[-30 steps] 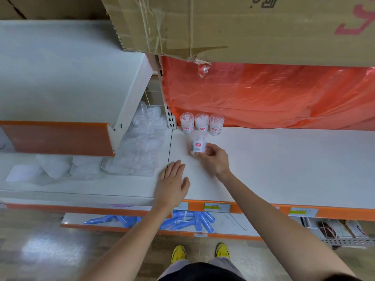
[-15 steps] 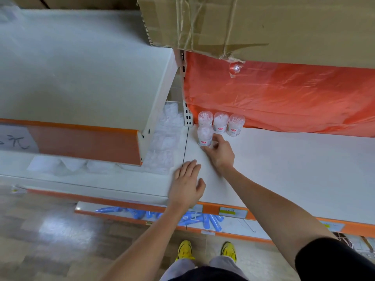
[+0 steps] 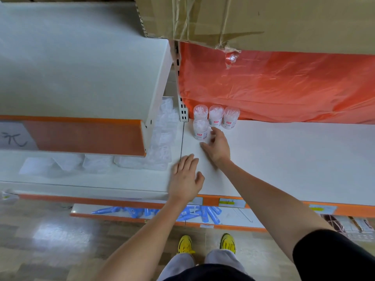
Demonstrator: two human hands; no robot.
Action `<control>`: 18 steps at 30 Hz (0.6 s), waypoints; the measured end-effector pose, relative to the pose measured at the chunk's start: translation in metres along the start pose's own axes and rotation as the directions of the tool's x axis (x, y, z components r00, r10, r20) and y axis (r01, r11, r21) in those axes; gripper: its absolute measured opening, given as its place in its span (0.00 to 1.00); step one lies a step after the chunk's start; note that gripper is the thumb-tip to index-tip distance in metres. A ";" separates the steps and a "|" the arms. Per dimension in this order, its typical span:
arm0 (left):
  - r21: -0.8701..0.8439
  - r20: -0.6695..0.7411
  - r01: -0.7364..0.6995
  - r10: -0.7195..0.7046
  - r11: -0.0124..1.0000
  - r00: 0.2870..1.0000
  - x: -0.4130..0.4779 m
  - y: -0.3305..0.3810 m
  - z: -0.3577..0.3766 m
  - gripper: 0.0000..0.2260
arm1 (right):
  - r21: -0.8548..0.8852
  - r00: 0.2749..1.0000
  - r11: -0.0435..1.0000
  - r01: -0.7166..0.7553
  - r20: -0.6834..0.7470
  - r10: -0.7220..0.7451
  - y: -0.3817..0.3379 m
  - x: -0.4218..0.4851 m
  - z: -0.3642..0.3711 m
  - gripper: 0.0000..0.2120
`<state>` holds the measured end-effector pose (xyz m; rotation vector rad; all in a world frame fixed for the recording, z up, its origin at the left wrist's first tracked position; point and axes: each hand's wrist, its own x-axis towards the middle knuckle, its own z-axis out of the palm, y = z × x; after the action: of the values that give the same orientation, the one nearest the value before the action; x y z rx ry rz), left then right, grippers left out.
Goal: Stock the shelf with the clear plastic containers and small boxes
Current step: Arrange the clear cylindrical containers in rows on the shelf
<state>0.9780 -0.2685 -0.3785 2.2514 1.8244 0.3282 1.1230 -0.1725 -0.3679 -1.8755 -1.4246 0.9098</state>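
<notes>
Head view, looking down at the white shelf [image 3: 284,159]. Four clear plastic containers with white contents stand upright at its rear left corner. A back row of three containers [image 3: 216,115] is set side by side against the orange plastic sheet [image 3: 274,86]. One front container [image 3: 200,129] stands just ahead of the leftmost of them, touching or nearly touching it. Your right hand [image 3: 217,146] lies just to the right of the front container, palm down, fingers loosely extended and spread, holding nothing. Its forefinger tip is at the container's side and its thumb lies in front of the base, though whether either makes contact cannot be told. Your left hand [image 3: 185,179] rests flat on the shelf nearer its front edge, fingers straight and together, thumb out, beside the dark seam [image 3: 182,142] between two shelf panels. A cardboard box [image 3: 253,21] overhangs the orange plastic sheet from above. To the left, a higher shelf [image 3: 81,67] with an orange front edge covers clear plastic packets [image 3: 162,134] heaped beneath it. Below the front edge, which carries price labels [image 3: 229,202], a lower shelf holds blue items [image 3: 205,214]. Your yellow shoes [image 3: 185,244] stand on the floor.
</notes>
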 end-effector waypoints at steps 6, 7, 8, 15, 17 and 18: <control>-0.017 -0.007 -0.024 0.024 1.000 1.000 0.000 0.000 -0.003 0.24 | 0.071 0.998 0.997 -0.020 -0.062 0.024 0.008 -0.043 -0.004 0.31; -0.027 -0.012 -0.028 0.027 0.999 1.000 0.000 0.000 -0.004 0.24 | 0.070 0.996 0.997 -0.012 -0.085 0.018 0.009 -0.052 -0.004 0.30; -0.039 -0.012 -0.029 0.028 0.999 1.000 -0.001 0.000 -0.004 0.24 | 0.068 0.995 0.998 -0.007 -0.104 0.014 0.009 -0.060 -0.005 0.29; -0.152 0.036 -0.047 0.053 0.987 0.998 -0.010 -0.006 -0.017 0.20 | -0.015 0.984 0.999 0.042 -0.175 -0.044 0.010 -0.108 -0.003 0.23; -0.154 0.043 -0.087 0.095 0.984 0.995 -0.018 -0.009 -0.025 0.20 | -0.010 0.981 0.998 0.067 -0.182 -0.067 0.007 -0.120 -0.001 0.22; -0.158 0.041 -0.099 0.106 0.983 0.993 -0.023 -0.011 -0.030 0.20 | -0.006 0.981 0.997 0.080 -0.179 -0.080 0.003 -0.125 0.000 0.21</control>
<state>0.9534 -0.2882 -0.3544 2.2297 1.6032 0.4147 1.1011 -0.2943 -0.3505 -1.8352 -1.3785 0.6842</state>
